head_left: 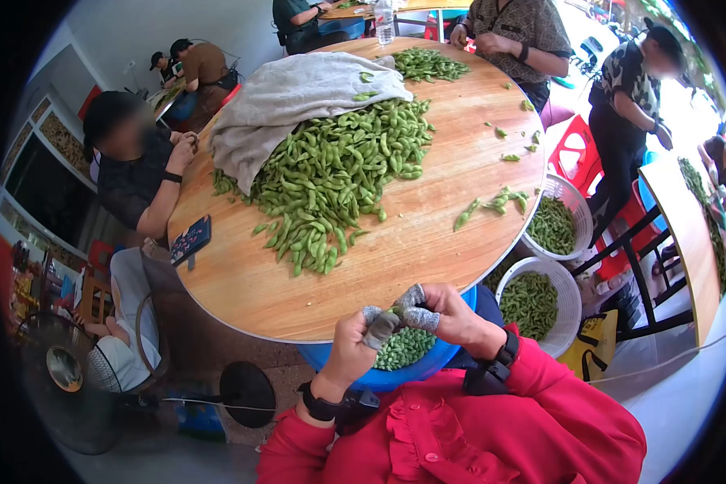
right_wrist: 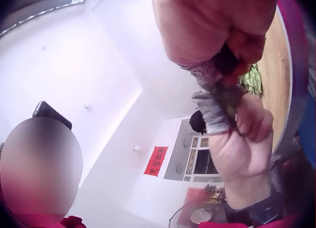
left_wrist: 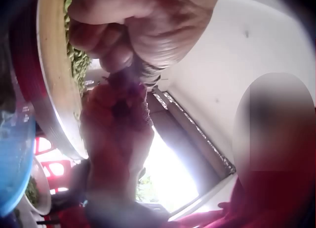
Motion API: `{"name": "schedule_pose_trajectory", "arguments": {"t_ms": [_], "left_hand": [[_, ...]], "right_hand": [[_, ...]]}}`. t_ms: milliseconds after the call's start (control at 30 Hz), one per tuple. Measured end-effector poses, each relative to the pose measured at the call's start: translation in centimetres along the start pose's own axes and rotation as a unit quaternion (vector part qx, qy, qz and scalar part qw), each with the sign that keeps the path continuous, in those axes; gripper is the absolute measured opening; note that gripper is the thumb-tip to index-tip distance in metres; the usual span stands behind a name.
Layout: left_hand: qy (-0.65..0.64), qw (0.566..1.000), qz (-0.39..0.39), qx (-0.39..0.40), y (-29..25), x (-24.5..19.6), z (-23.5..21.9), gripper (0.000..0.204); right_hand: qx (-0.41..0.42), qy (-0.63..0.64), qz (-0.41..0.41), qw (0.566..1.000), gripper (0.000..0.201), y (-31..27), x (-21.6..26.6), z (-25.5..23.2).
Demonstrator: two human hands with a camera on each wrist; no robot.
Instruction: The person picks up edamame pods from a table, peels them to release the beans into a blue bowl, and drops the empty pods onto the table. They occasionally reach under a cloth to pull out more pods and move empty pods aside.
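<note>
Close together in the head view, my left hand (head_left: 348, 348) and right hand (head_left: 453, 316) meet just past the round table's near edge. Grey fabric covers some of their digits. Between the fingertips they pinch a green edamame pod (head_left: 394, 310), mostly hidden by the fingers. Directly below sits a blue basin (head_left: 383, 381) holding shelled green beans (head_left: 403, 350). Both wrist views catch the two hands fingertip to fingertip: the left hand (left_wrist: 153, 25) nearest in one, the right hand (right_wrist: 212, 30) nearest in the other.
The wooden table (head_left: 411, 242) bears a heap of pods (head_left: 339, 177) partly under a grey cloth (head_left: 298, 97). A phone (head_left: 190, 239) lies at its left edge. White baskets of pods (head_left: 532, 302) stand to the right, a fan (head_left: 64, 371) at left. Other people surround the table.
</note>
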State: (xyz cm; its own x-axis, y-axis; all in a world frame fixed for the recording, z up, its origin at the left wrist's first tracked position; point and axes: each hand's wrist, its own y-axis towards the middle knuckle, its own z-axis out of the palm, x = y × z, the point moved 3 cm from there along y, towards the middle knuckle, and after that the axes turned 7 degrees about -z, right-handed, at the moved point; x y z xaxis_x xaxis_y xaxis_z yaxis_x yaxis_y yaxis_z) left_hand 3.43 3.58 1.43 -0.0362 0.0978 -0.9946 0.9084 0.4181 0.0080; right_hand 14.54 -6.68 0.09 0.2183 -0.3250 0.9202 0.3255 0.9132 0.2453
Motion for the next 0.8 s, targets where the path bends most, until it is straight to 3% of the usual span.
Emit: {"name": "schedule_pose_trajectory", "arguments": {"t_ms": [67,167,267,300,367,467,533,567,800], "left_hand": [[-0.247,0.960,-0.122,0.043,-0.3,1.8,-0.2,0.026],[-0.376,0.906,-0.175,0.085,-0.4,2.0,0.4,0.030],[-0.401,0.881,-0.229,0.102,-0.3,1.5,0.7,0.021],[-0.368,0.897,-0.226,0.090,-0.3,1.2,0.7,0.020],[-0.303,0.925,-0.221,0.063,-0.4,0.8,0.6,0.017],[-0.209,0.952,-0.169,0.148,-0.3,2.6,-0.4,0.012],[-0.205,0.958,-0.181,0.084,-0.2,1.8,0.4,0.011],[-0.203,0.960,-0.186,0.052,-0.1,1.5,0.6,0.012],[-0.235,0.958,-0.154,0.061,-0.4,2.5,0.4,0.012]], "right_hand": [[0.014,0.047,-0.010,0.999,0.015,0.1,-0.8,0.1],[0.036,0.157,-0.013,0.987,0.016,0.2,-2.5,-0.3],[0.037,0.220,0.011,0.975,0.018,0.0,-3.0,-0.6],[0.034,0.230,0.021,0.972,0.019,0.2,-2.7,-0.4],[0.025,0.146,0.039,0.988,0.017,0.1,-1.5,-0.4],[0.045,-0.011,0.062,0.997,0.015,0.4,0.1,-0.8],[0.036,-0.112,0.070,0.991,0.015,0.6,0.8,-0.9],[0.025,-0.115,0.055,0.991,0.015,0.6,0.8,-0.9],[-0.042,-0.042,0.005,0.998,0.016,-0.1,-1.0,-0.2]]}}
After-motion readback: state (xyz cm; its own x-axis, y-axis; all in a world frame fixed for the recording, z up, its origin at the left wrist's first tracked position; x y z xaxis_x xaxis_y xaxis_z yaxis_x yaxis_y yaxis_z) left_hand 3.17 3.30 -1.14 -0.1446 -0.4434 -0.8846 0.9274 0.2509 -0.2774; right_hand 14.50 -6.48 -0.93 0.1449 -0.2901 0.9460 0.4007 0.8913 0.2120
